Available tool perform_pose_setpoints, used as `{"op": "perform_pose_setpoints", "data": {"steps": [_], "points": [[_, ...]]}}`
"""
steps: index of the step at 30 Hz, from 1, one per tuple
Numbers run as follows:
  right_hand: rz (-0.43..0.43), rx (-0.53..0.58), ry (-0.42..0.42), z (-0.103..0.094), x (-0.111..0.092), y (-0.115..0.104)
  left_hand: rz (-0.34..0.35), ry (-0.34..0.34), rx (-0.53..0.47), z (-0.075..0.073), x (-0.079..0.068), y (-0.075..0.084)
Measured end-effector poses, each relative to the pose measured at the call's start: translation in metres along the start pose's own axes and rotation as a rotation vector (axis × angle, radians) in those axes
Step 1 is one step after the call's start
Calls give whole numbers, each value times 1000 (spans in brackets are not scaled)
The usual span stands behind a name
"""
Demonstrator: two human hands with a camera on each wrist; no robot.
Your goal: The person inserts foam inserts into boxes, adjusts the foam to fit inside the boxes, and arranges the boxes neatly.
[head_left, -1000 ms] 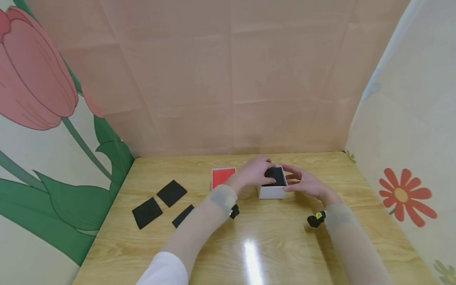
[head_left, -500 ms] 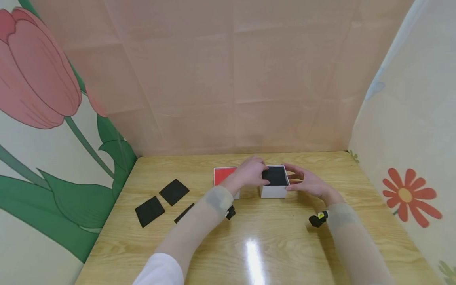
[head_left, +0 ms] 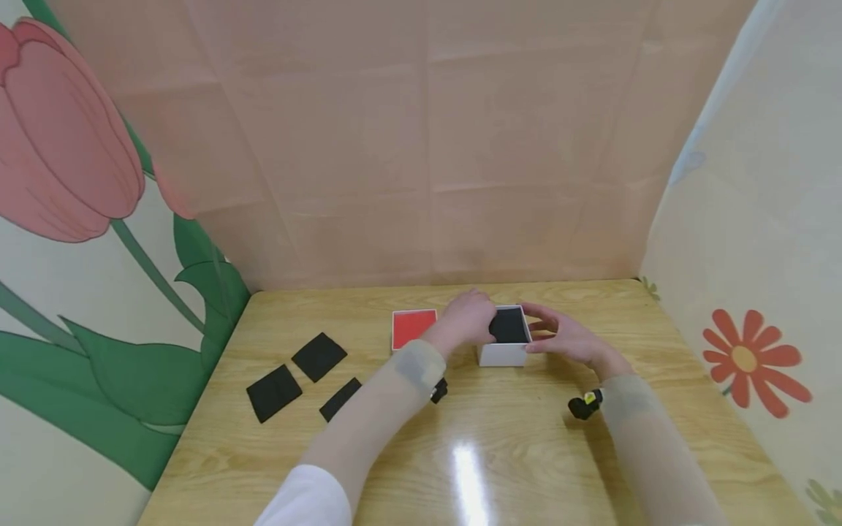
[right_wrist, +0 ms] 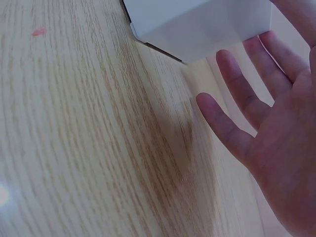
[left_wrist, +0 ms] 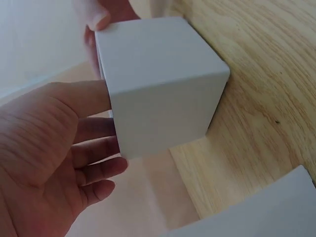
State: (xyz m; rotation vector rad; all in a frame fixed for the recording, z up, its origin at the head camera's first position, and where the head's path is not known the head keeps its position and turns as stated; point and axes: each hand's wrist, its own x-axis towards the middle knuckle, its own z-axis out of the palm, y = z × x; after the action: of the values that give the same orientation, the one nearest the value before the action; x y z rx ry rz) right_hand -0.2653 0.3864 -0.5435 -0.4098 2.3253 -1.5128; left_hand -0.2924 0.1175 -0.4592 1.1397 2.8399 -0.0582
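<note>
A white box (head_left: 503,356) without its lid stands on the table, with a flat black piece (head_left: 512,327) filling its opening. My left hand (head_left: 470,320) reaches over the box's left rim. In the left wrist view some of its fingers go behind the box's edge, so their tips and any hold there are hidden. On the other side, my right hand (head_left: 569,339) holds the box by its right end, thumb at the near corner and forefinger at the far one. In the right wrist view its other fingers (right_wrist: 239,81) extend beside the white wall.
Left of the box lies a white-edged lid or tray with a red inside (head_left: 413,326). Several black squares lie farther left, including one square (head_left: 319,357), another square (head_left: 274,393) and a partly covered black piece (head_left: 340,399). Fabric walls border the wooden table (head_left: 526,453).
My left hand has drawn back from over the black piece to the box's left rim, its fingers closer together. My right hand has stayed at the box's right end.
</note>
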Motion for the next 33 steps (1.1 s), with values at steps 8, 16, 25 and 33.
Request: {"op": "perform_pose_setpoints", "data": {"steps": [8,16,25,33], "points": [[16,-1,4,-1,-2,1,77,60,-101,-3,7,10],[-26,41,-15,1,-2,0,103,60,-183,7,16,15],[-22,44,-11,3,-3,-5,96,71,-160,9,23,16],[-18,34,-13,3,-4,-5,82,57,-152,13,26,20]]}}
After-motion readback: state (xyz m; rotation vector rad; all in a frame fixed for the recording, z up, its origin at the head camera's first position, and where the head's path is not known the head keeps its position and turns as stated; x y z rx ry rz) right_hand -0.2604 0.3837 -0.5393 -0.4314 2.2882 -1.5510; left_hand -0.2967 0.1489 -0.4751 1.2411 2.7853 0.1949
